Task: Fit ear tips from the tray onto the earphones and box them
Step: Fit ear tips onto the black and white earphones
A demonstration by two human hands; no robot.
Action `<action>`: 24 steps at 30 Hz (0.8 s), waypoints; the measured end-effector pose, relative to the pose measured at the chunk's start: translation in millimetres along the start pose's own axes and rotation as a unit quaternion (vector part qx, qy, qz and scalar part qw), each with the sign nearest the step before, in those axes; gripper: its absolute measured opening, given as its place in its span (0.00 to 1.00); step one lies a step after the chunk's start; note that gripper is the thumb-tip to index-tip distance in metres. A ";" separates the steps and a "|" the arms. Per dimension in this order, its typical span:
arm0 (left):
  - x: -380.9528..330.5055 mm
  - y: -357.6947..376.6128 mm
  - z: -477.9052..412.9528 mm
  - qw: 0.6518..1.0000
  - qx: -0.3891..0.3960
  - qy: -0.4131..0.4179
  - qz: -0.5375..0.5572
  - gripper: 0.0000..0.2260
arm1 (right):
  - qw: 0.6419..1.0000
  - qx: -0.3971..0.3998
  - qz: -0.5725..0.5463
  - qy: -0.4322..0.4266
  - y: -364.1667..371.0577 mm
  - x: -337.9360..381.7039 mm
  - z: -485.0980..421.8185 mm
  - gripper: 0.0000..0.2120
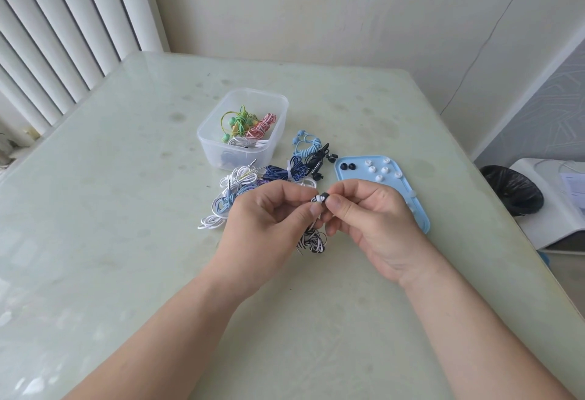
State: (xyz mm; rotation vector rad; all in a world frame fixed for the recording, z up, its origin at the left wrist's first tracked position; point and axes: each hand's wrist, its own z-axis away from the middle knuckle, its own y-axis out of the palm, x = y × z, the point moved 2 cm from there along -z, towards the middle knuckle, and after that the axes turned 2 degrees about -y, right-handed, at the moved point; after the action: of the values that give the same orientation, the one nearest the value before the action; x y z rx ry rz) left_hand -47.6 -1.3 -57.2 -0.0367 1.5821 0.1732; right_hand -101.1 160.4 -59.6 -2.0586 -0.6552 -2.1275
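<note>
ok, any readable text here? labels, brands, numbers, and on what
No text reads.
Paper sheet at the far right: faint print, too blurred to read.
Clear box, blue tray, and the earphone and ear tip pinched by the left hand and right hand: no markings visible.

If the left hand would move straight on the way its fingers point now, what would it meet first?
Most likely the black ear tip that the right hand pinches, right against the earbud held by the left hand, which points rightward. Depth is hard to judge.
</note>
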 end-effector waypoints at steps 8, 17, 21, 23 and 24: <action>1.1 1.5 1.3 0.999 -0.033 -0.011 -0.013 0.03 | 0.999 0.001 0.040 -0.030 6.4 -4.5 0.6 0.02; 0.7 1.2 0.5 1.000 -0.020 0.001 -0.005 0.02 | 0.997 -0.057 0.029 -0.049 8.0 -1.8 2.3 0.04; 2.6 1.0 0.7 1.000 -0.028 0.006 0.003 0.03 | 0.997 -0.056 0.036 -0.046 7.9 -0.6 2.0 0.05; 3.0 1.0 0.8 1.000 -0.030 0.005 0.009 0.03 | 0.997 -0.055 0.038 -0.046 7.9 -1.5 1.5 0.05; 2.8 1.3 0.8 0.999 -0.030 0.003 0.011 0.03 | 0.996 -0.056 0.042 -0.047 7.7 -1.9 1.2 0.05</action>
State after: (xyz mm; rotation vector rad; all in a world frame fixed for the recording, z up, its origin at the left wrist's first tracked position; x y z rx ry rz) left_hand -47.1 0.3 -59.9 -0.0670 1.5840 0.2371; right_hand -97.0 153.5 -59.7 -2.2142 -0.4603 -2.0752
